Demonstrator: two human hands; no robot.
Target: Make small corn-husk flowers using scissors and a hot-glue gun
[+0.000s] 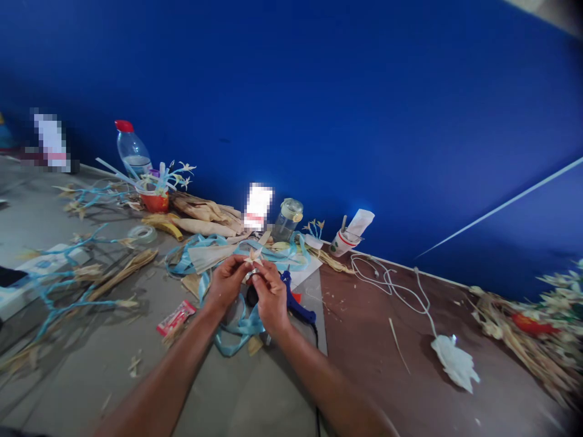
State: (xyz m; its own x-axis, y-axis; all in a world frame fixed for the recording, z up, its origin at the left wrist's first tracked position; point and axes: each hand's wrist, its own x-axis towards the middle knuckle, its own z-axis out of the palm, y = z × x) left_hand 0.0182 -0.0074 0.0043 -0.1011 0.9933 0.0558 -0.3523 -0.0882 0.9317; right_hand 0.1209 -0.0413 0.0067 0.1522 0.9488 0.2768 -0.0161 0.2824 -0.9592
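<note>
A small pale flower (254, 258), looking like dried husk, stands up between my fingertips. My left hand (228, 280) pinches it from one side, and my right hand (272, 296) closes on it from the other. Something small and shiny shows by the right fingers; I cannot make out what it is. Just right of my right hand lies a blue glue gun (300, 308), its black cord running toward me. Light blue ribbon (234, 340) loops on the table beneath and behind both hands. A dark round object, partly hidden, sits under my fingers.
Blue-wrapped stems with flowers (59, 309) spread at left, near a tape roll (142, 235) and a red pot (155, 201). Behind stand a bottle (133, 149), a glass jar (288, 220) and a cup (344, 243). A white cable (392, 282) lies at right, with dried husks (514, 346) beyond.
</note>
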